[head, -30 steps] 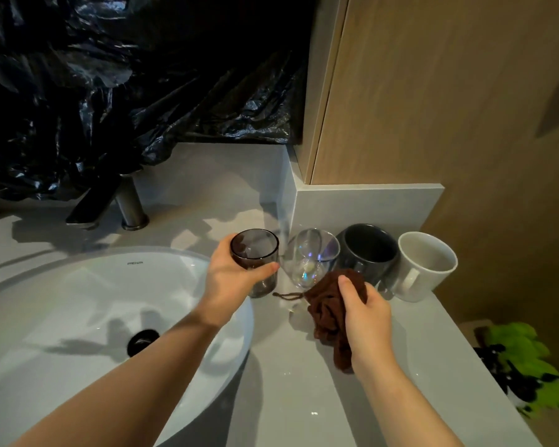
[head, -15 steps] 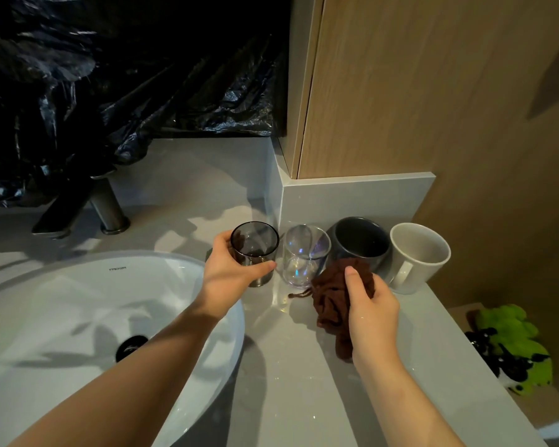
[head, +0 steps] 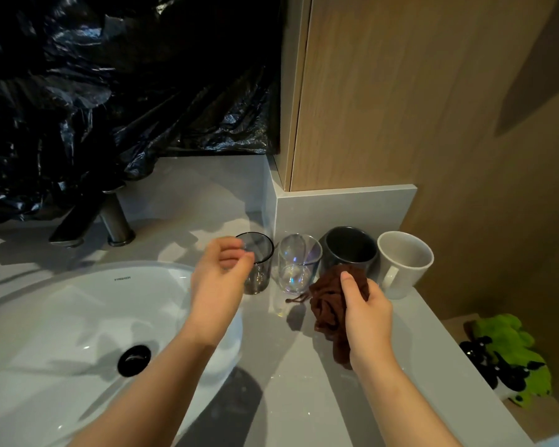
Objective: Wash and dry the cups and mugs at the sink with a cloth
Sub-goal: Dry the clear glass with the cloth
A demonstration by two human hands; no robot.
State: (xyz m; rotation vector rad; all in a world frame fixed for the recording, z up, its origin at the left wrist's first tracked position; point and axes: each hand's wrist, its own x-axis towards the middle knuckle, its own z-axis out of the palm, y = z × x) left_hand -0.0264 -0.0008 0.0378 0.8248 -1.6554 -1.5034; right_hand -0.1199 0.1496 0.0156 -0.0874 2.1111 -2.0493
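Observation:
Four vessels stand in a row on the grey counter (head: pixel 304 388) by the back ledge: a smoky dark glass (head: pixel 258 279), a clear iridescent glass (head: pixel 299 267), a dark grey mug (head: pixel 350 248) and a white mug (head: pixel 404 262). My left hand (head: pixel 217 285) hovers just in front of the smoky glass with fingers loosely curled, holding nothing. A crumpled brown cloth (head: pixel 325 301) is gripped in my right hand (head: pixel 365 314), just in front of the grey mug, its lower end hanging toward the counter.
A white oval sink (head: pixel 62 317) with a black drain (head: pixel 134 360) lies left, and a metal tap (head: pixel 110 221) stands behind it. Black plastic sheeting (head: pixel 110 91) covers the wall. A wooden panel (head: pixel 400 91) rises at the right. Green and black stuff (head: pixel 510 356) lies below the counter edge.
My left hand set the smoky glass down beside the clear glass and let go of it. My right hand kept its grip on the cloth.

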